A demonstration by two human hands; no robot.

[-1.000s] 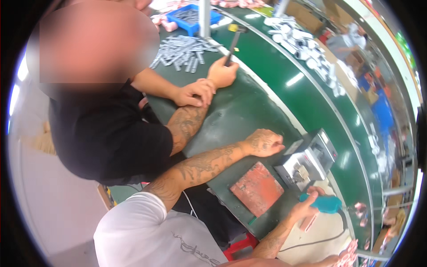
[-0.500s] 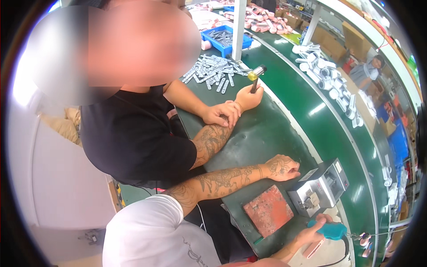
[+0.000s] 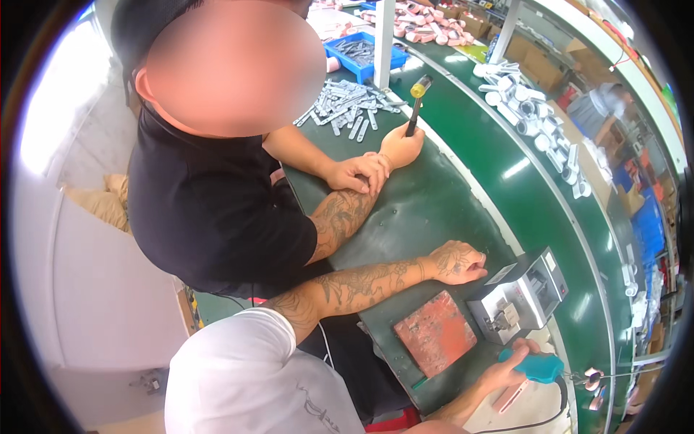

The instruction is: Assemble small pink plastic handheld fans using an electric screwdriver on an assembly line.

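Note:
My left hand (image 3: 459, 262) rests on the dark green bench mat as a loose fist, with nothing showing in it. Just beyond it stands a small black-and-silver benchtop machine (image 3: 499, 318). At the lower right my right hand (image 3: 508, 364) is wrapped round a teal electric screwdriver (image 3: 536, 367) with a dark cable, whose front end points right. A pink part with a slot (image 3: 510, 396) lies beneath that hand. Between my arms is a worn red square plate (image 3: 436, 334), a thin green stick (image 3: 419, 383) near its lower edge.
A co-worker in a black shirt (image 3: 217, 210) sits on my left, holding a yellow-and-black mallet (image 3: 418, 101) upright. Grey flat parts (image 3: 343, 105) are heaped by a blue tray (image 3: 361, 71). White parts (image 3: 531, 116) line the far side of the green conveyor (image 3: 499, 159); another person (image 3: 596, 112) stands beyond.
The co-worker's mallet has swung from tilted to nearly upright, and their head has shifted. My right hand has turned slightly on the screwdriver. My left hand stays put. The far person has moved.

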